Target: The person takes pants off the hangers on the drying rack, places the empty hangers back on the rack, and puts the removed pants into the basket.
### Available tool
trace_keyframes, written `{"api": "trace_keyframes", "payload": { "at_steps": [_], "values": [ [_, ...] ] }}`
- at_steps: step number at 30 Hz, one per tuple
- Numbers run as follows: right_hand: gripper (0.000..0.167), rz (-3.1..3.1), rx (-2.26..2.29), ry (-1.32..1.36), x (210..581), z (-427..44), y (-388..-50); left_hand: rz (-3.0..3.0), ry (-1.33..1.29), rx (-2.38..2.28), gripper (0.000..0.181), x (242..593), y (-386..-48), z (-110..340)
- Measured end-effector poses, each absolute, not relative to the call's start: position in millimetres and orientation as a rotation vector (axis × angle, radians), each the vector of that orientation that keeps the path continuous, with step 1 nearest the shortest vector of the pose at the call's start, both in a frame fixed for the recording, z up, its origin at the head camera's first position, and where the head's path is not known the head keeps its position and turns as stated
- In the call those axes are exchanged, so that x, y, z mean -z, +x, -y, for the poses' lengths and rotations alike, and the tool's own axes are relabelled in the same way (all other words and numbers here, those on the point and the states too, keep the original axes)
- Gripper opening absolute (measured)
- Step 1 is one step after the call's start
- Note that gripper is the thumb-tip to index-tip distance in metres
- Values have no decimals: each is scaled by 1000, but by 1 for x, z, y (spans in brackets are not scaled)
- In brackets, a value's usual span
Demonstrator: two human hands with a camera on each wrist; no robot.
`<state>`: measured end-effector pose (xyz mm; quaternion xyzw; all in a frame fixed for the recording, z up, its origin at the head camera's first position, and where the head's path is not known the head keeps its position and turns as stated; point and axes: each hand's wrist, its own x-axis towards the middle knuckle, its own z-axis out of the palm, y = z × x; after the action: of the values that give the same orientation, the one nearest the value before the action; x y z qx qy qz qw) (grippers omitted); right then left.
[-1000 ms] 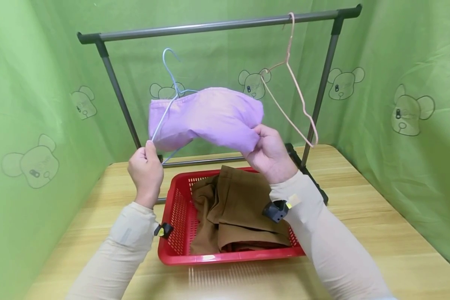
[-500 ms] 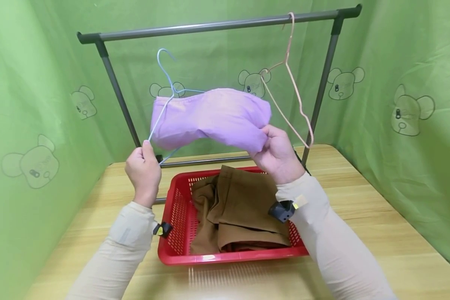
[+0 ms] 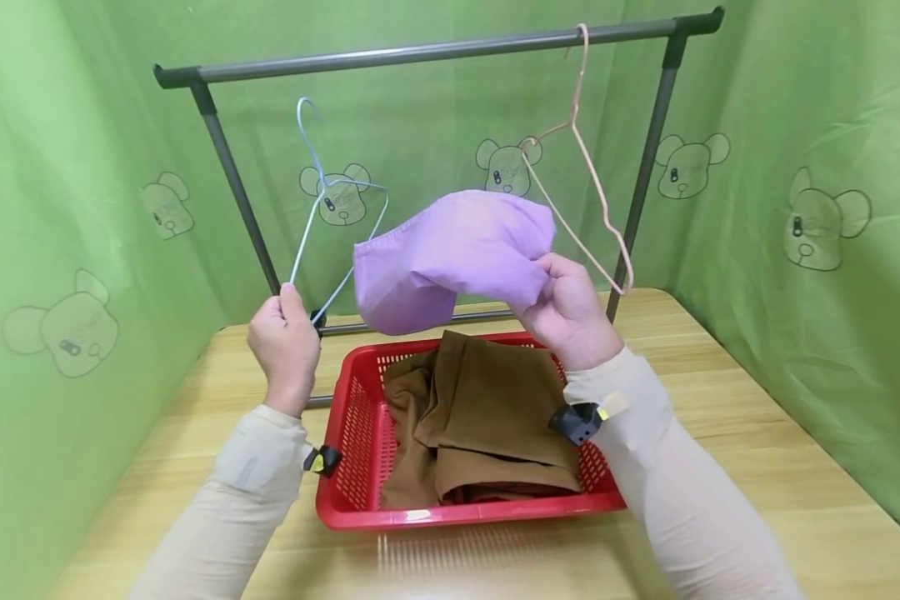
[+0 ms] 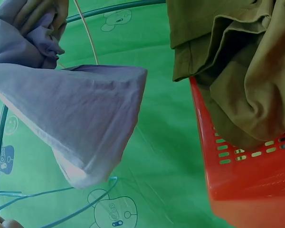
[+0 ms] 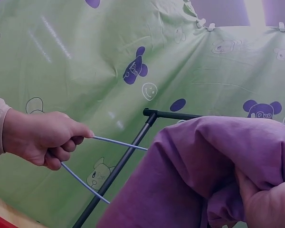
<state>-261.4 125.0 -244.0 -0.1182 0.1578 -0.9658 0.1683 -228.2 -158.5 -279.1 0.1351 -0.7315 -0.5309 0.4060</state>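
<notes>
In the head view my left hand [image 3: 285,346] grips a light-blue wire hanger [image 3: 307,239] by one end of its frame, with the hook pointing up. My right hand [image 3: 570,308] pinches the near right end of a bunched purple garment [image 3: 457,250], its kind hard to tell. The cloth hangs in the air right of the hanger, its left end loose and drooping. In the right wrist view the left hand [image 5: 42,137] holds the hanger beyond the purple cloth [image 5: 180,166], which partly hides the right fingers.
A red basket [image 3: 420,518] holding folded brown cloth [image 3: 502,400] stands on the wooden table below the hands. Behind it rises a dark metal rack [image 3: 397,57], with a pink hanger [image 3: 589,167] on its bar at the right. Green curtains enclose the space.
The right hand has drawn the purple garment rightward, off the blue hanger, and its left end has dropped. My left hand and the hanger have shifted slightly left.
</notes>
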Motion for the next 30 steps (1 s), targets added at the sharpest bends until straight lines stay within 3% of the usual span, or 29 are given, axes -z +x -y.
{"api": "trace_keyframes", "payload": {
  "at_steps": [10, 22, 30],
  "values": [
    [36, -454, 2749, -355, 247, -129, -257, 1848, 350, 1320, 44, 278, -229, 159],
    [49, -478, 2725, -335, 251, -130, -253, 1794, 355, 1307, 47, 275, -227, 159],
    [44, -473, 2717, -310, 255, -127, -249, 1780, 362, 1348, 47, 274, -227, 162]
  ]
}}
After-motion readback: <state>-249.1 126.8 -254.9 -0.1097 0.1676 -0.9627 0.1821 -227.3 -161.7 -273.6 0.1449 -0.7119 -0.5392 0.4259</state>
